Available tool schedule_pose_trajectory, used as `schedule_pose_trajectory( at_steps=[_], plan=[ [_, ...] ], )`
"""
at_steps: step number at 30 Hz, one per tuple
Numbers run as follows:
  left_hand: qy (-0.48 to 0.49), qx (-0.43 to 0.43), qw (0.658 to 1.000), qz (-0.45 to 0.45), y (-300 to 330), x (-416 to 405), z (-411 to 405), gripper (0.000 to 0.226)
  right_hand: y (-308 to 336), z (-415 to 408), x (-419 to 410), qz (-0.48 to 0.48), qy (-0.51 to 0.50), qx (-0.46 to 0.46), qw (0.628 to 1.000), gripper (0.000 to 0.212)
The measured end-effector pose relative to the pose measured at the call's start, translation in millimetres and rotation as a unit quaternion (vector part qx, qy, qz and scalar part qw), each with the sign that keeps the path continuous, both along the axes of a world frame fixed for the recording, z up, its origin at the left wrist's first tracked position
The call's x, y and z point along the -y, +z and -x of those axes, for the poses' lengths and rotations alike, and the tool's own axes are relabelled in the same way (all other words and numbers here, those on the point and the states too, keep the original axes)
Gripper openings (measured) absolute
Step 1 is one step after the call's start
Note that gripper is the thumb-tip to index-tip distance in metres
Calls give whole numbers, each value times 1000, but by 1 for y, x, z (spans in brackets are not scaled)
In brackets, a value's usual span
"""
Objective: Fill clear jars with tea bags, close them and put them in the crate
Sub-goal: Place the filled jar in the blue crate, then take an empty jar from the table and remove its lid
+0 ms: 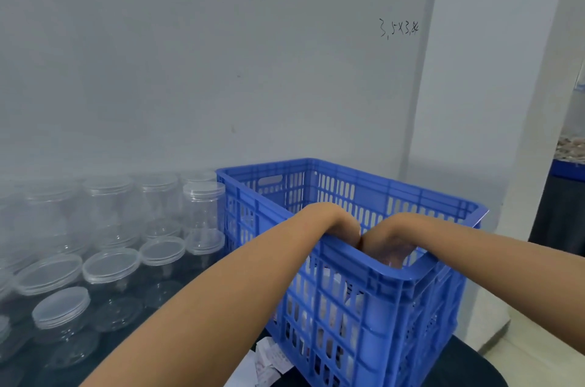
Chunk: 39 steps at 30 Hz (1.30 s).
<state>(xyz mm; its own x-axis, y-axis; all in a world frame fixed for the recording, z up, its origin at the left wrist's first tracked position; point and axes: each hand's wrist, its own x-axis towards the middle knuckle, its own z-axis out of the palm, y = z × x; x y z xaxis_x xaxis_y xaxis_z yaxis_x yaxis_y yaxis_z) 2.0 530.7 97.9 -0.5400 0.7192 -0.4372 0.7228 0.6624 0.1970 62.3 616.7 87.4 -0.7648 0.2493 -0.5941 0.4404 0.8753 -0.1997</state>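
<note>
Reaching over crate (392, 272) near rim: both hands (376, 237); fingers hidden

A blue slatted plastic crate (373, 263) stands upright on the dark worktop (177, 288), its open top up and one corner turned toward the camera; through the slots of its near wall pale shapes show inside, too hidden to name. Just left of it, clear plastic jars (110, 269) with clear screw lids stand upright in close rows, some stacked two high, all looking empty; the nearest stack touches or almost touches the crate's left wall
</note>
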Motion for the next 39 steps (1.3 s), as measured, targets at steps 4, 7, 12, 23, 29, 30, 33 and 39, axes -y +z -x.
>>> schedule_pose_trajectory(
  at_steps=[4, 7, 12, 23, 29, 30, 33, 39],
  plan=[
    [60, -43, 970, -231, 17, 25, 3, 23, 36, 1, 4, 140, -17, -132, 981, 18],
    [128, -102, 896, -413, 28, 57, 3, 20, 66, 6, 28, 214, -25, -272, 938, 18],
    [236, -76, 706, -663, 2, 126, 12, 21, 81, 27, 104, 339, -2, -376, 862, 21],
    [439, 5, 680, -588, -93, 248, 98, 26, -24, 115, 208, 394, -180, -354, 829, 15],
    [431, 59, 683, -587, -102, 240, 143, 58, -56, 161, 209, 408, -230, -371, 802, 40],
    [423, 68, 682, -593, -104, 237, 148, 62, -59, 167, 209, 415, -230, -374, 797, 43],
    [402, 75, 684, -605, -111, 228, 159, 73, -68, 179, 207, 436, -232, -380, 782, 54],
    [367, 94, 689, -617, -125, 220, 167, 86, -78, 186, 207, 452, -225, -394, 768, 69]
  ],
)
